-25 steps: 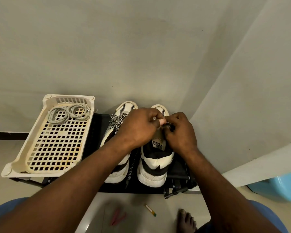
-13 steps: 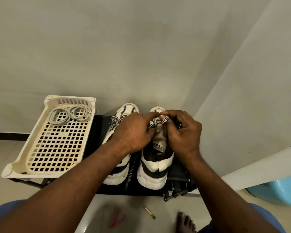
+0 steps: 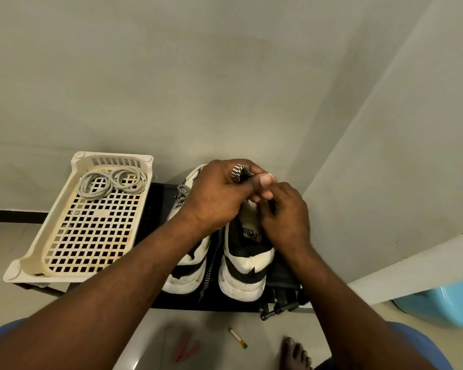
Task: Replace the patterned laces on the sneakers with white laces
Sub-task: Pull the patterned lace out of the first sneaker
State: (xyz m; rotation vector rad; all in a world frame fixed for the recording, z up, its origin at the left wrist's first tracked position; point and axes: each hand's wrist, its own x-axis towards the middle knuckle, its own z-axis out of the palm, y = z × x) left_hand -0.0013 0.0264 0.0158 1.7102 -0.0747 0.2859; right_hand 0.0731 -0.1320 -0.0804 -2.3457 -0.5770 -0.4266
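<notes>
Pale walls meet in a corner behind a low black desk (image 3: 158, 206), where the white-and-black right sneaker (image 3: 247, 268) stands heel toward us. Above that sneaker's toe, our left hand (image 3: 217, 198) is raised, its fingers pinching a loop of black-and-white zigzag lace (image 3: 239, 173) under the thumb. Our right hand (image 3: 286, 217) bends over that sneaker's tongue, fingers curled tight; we cannot tell what they hold. The hands hide the eyelets and toe. Just left of that sneaker, the matching left sneaker (image 3: 186, 276) is half covered by our forearm. Farther left of it, coiled white laces (image 3: 112, 180) lie in a cream plastic lattice basket (image 3: 32, 260).
</notes>
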